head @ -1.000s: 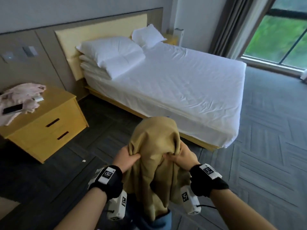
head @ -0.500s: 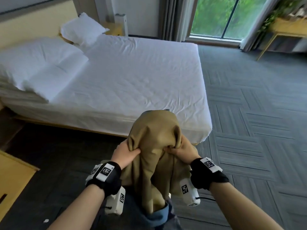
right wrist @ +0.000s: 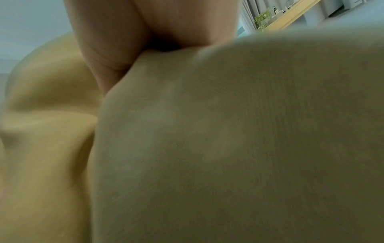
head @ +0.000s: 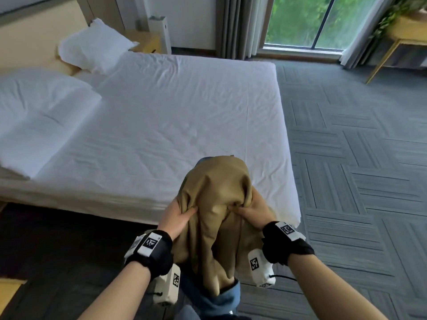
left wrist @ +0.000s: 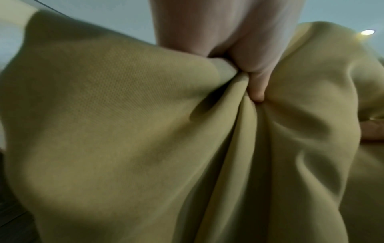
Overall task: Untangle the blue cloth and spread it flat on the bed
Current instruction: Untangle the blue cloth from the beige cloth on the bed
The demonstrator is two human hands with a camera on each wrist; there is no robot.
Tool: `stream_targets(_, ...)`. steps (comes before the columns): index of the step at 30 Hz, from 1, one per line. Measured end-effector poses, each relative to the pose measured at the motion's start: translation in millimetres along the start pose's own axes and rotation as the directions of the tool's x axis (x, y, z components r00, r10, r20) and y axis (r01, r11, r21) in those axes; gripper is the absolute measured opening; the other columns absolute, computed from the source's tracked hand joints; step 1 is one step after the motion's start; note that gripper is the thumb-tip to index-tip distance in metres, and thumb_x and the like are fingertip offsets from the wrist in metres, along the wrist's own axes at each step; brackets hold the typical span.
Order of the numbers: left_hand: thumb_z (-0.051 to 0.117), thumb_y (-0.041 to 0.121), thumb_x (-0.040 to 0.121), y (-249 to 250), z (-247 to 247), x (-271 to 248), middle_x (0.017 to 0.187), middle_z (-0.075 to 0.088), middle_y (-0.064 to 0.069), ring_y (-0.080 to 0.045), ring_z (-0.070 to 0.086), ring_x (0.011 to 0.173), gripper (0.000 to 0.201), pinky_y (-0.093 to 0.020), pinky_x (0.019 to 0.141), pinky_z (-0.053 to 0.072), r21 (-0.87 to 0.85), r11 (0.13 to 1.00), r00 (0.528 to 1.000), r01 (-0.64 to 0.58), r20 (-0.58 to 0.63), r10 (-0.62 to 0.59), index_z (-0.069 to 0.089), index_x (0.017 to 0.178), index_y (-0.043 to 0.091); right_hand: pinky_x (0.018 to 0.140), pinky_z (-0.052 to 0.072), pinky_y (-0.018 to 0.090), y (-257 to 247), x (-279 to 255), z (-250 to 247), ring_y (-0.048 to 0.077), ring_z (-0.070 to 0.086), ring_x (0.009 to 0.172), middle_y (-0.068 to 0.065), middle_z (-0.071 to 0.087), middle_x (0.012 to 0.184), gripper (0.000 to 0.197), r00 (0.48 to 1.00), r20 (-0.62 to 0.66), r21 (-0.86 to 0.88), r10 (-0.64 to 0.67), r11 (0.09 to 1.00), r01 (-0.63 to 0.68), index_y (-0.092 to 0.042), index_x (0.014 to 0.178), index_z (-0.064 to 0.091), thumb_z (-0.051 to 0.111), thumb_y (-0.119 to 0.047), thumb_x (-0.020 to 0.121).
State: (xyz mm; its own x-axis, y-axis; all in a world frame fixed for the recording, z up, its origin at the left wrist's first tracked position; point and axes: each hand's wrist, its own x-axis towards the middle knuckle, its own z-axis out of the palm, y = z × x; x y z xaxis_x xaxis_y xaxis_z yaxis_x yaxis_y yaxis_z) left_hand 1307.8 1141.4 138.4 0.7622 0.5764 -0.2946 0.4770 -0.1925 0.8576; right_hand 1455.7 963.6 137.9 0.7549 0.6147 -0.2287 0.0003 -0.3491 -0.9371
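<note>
A bunched cloth [head: 215,204], tan on the side facing me with a blue side showing at its bottom hem [head: 221,299], hangs in front of me over the floor near the bed's corner. My left hand [head: 179,214] grips a fold on its left, thumb pressed into the fabric. My right hand [head: 250,207] grips a fold on its right. The left wrist view shows the thumb [left wrist: 255,85] pinching tan cloth [left wrist: 124,131]. In the right wrist view tan cloth [right wrist: 228,131] fills the picture under my right hand [right wrist: 129,54]. The bed [head: 173,116] with a white sheet lies just ahead.
Two white pillows [head: 39,116] [head: 94,45] lie at the bed's head on the left. A nightstand [head: 147,42] stands behind the far pillow. Grey carpet [head: 358,181] runs right of the bed toward a window [head: 323,19] and a yellow-legged table [head: 392,42].
The view has swung right and closer to the bed; the left nightstand has gone out of view. Both hands keep the same grip on the cloth.
</note>
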Motion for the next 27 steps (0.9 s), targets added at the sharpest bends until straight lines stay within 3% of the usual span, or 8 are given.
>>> stream_targets(3, 0.066, 0.028, 0.083, 18, 5, 50, 0.125, 0.063, -0.009, -0.028, 0.057, 0.116, 0.045, -0.040, 0.099, 0.044, 0.046, 0.999, 1.000, 0.001, -0.020, 0.000, 0.055, 0.125, 0.018, 0.096, 0.043, 0.031, -11, 44, -18, 0.018, 0.055, 0.113, 0.008, 0.060, 0.123, 0.066, 1.000, -0.001, -0.002, 0.008, 1.000, -0.008, -0.010, 0.127, 0.046, 0.080, -0.011, 0.070)
stream_targets(8, 0.064, 0.036, 0.083, 45, 12, 139, 0.129, 0.061, -0.010, -0.031, 0.055, 0.118, 0.052, -0.044, 0.102, 0.043, 0.083, 0.997, 1.000, 0.009, -0.002, -0.009, 0.051, 0.130, 0.017, 0.103, 0.042, 0.045, -23, 127, -40, 0.023, 0.055, 0.117, 0.009, 0.060, 0.124, 0.064, 0.998, -0.029, -0.054, 0.054, 0.997, -0.056, -0.009, 0.126, 0.046, 0.080, -0.014, 0.071)
stream_targets(13, 0.055, 0.053, 0.067, 71, 4, 237, 0.129, 0.060, -0.011, -0.032, 0.055, 0.118, 0.074, -0.046, 0.102, 0.042, 0.084, 0.996, 0.999, 0.026, 0.045, -0.030, 0.051, 0.130, 0.015, 0.103, 0.042, 0.042, -39, 217, -48, 0.023, 0.054, 0.117, 0.010, 0.059, 0.124, 0.062, 0.995, -0.075, -0.067, 0.070, 0.995, -0.075, -0.007, 0.125, 0.046, 0.078, -0.015, 0.073)
stream_targets(20, 0.062, 0.046, 0.082, 128, -21, 395, 0.125, 0.061, -0.011, -0.034, 0.056, 0.114, 0.057, -0.046, 0.100, 0.042, 0.207, 0.977, 0.999, -0.048, 0.030, 0.042, 0.046, 0.128, 0.016, 0.098, 0.046, 0.039, -70, 346, -61, 0.026, 0.058, 0.113, 0.011, 0.063, 0.120, 0.049, 0.974, -0.191, 0.033, 0.125, 0.992, -0.120, -0.007, 0.119, 0.054, 0.075, -0.019, 0.077)
stream_targets(22, 0.060, 0.052, 0.081, 140, -25, 430, 0.131, 0.055, -0.010, -0.036, 0.053, 0.118, 0.069, -0.048, 0.104, 0.036, 0.372, 0.928, 1.000, 0.000, -0.007, 0.003, 0.035, 0.135, 0.019, 0.095, 0.048, 0.041, -65, 374, -66, 0.029, 0.058, 0.112, 0.014, 0.062, 0.119, 0.054, 0.931, -0.288, 0.037, 0.226, 0.974, -0.225, -0.007, 0.119, 0.052, 0.077, -0.025, 0.074)
stream_targets(24, 0.062, 0.054, 0.079, 141, -31, 457, 0.146, 0.038, -0.009, -0.035, 0.042, 0.130, 0.084, -0.054, 0.109, 0.026, 0.544, 0.835, 0.996, 0.087, -0.047, -0.073, 0.020, 0.145, 0.021, 0.090, 0.046, 0.033, -55, 391, -73, 0.028, 0.055, 0.115, 0.013, 0.057, 0.127, 0.068, 0.875, -0.363, -0.029, 0.321, 0.934, -0.355, -0.007, 0.127, 0.044, 0.078, -0.029, 0.072)
stream_targets(27, 0.064, 0.051, 0.078, 124, -33, 472, 0.154, 0.024, -0.009, -0.035, 0.030, 0.137, 0.090, -0.059, 0.111, 0.020, 0.630, 0.761, 0.983, 0.155, -0.021, -0.183, 0.015, 0.147, 0.021, 0.097, 0.040, 0.034, -33, 403, -80, 0.028, 0.045, 0.128, 0.013, 0.044, 0.142, 0.085, 0.860, -0.327, -0.197, 0.392, 0.862, -0.468, -0.008, 0.142, 0.028, 0.075, -0.032, 0.075)
